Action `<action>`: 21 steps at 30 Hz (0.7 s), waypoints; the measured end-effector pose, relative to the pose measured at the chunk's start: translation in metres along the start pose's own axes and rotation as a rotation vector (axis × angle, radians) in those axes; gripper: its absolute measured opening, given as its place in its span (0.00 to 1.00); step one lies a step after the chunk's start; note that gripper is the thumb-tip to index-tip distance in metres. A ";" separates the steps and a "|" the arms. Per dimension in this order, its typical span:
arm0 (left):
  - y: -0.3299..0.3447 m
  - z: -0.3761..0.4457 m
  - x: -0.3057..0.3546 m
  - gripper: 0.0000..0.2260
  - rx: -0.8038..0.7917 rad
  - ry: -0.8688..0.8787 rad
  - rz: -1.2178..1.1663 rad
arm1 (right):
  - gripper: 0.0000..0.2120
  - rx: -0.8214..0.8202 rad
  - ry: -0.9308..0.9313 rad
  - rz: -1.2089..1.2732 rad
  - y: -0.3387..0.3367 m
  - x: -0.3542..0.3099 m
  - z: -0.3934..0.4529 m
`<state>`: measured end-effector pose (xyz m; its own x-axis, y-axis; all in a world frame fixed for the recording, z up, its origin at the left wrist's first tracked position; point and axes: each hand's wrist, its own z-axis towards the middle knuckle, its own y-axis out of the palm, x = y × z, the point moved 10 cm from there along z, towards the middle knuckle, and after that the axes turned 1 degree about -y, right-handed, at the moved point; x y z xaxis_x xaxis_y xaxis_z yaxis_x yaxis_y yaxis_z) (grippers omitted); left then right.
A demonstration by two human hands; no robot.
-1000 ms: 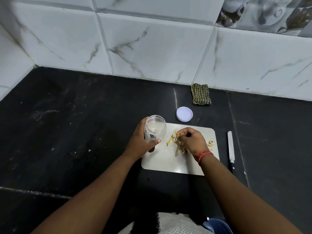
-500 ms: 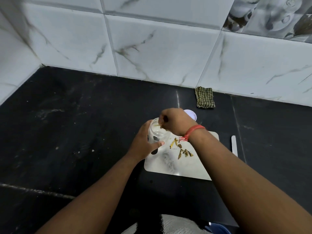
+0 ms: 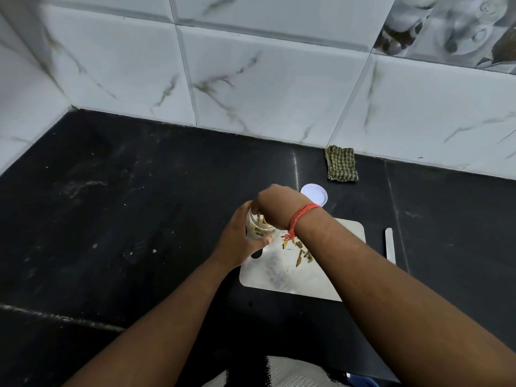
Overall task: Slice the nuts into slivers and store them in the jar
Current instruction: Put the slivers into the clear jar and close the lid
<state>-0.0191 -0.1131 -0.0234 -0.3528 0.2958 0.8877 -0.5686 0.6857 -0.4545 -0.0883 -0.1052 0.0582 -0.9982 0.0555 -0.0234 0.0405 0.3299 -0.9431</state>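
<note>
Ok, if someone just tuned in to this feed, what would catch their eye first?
The two hands meeting at the clear jar mid-frame: the left hand grips its side while the right hand, a red thread at its wrist, reaches into its mouth. Next, the slivers left on the white cutting board just right of the jar. Behind, the jar's white lid lies on the black counter.

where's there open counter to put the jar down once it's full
Left of the jar and cutting board, the black counter lies bare to the corner wall. Another bare strip runs between the knife and the right edge. It is crowded behind the board, by the lid and checked cloth.
</note>
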 end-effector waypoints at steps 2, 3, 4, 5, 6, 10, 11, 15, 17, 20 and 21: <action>0.001 0.001 -0.002 0.40 -0.006 -0.013 -0.013 | 0.18 0.075 -0.018 0.022 -0.004 0.002 -0.003; 0.001 0.001 -0.003 0.40 -0.007 -0.020 -0.020 | 0.19 0.114 -0.030 0.043 -0.005 0.004 -0.005; 0.001 0.001 -0.003 0.40 -0.005 -0.022 -0.023 | 0.19 0.141 -0.039 0.068 -0.005 0.005 -0.007; 0.001 0.001 -0.004 0.40 -0.002 -0.020 -0.022 | 0.18 0.167 -0.049 0.102 -0.006 0.006 -0.009; 0.001 0.001 -0.005 0.40 0.001 -0.019 -0.021 | 0.16 0.200 -0.056 0.151 -0.008 0.008 -0.013; 0.000 0.001 -0.002 0.39 0.005 0.016 -0.039 | 0.10 0.478 0.048 0.434 -0.026 0.043 -0.042; -0.001 0.001 0.000 0.38 0.012 0.028 -0.033 | 0.10 0.536 0.128 0.503 -0.023 0.059 -0.052; -0.005 0.000 0.001 0.37 0.030 0.032 -0.025 | 0.09 0.446 0.478 0.572 0.050 0.115 -0.090; -0.005 -0.002 0.001 0.37 0.026 0.027 -0.027 | 0.16 0.295 0.574 0.544 0.097 0.124 -0.106; -0.005 -0.002 -0.001 0.37 0.019 0.016 -0.036 | 0.27 0.174 0.624 0.512 0.141 0.115 -0.123; -0.004 -0.002 -0.001 0.37 0.018 0.012 -0.036 | 0.28 0.158 0.624 0.512 0.148 0.110 -0.124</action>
<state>-0.0150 -0.1155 -0.0223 -0.3228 0.2789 0.9044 -0.5943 0.6840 -0.4231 -0.1870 0.0669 -0.0427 -0.6473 0.6924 -0.3187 0.4309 -0.0125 -0.9023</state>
